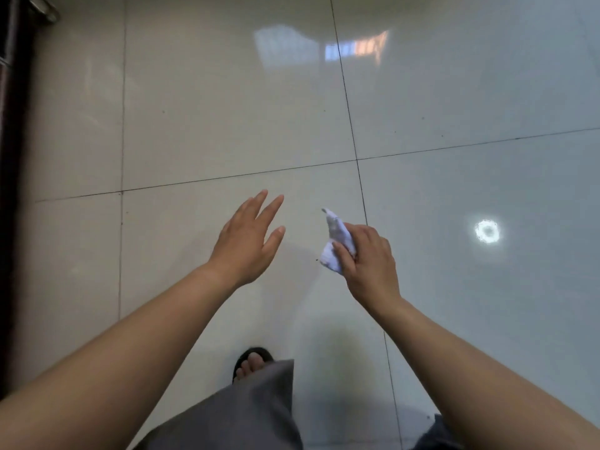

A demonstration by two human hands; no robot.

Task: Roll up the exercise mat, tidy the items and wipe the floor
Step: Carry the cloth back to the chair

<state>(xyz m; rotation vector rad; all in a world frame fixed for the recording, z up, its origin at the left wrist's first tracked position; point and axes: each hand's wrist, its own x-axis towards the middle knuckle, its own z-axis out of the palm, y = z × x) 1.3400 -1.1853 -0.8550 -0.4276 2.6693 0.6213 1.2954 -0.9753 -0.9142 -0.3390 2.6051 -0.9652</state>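
The right hand is pinching a crumpled white cloth between thumb and curled fingers, right of the frame's centre, above the glossy pale tiled floor. The left hand is hovering just beside it, fingers straight and spread, holding nothing. At the lower centre, a foot in a black sandal is showing past a grey trouser leg.

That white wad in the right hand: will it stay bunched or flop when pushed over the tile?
The white wad looks crumpled and thin, so probably floppy, and light: the right hand holds it in fingers and thumb alone. On the glossy floor it should slide easily.
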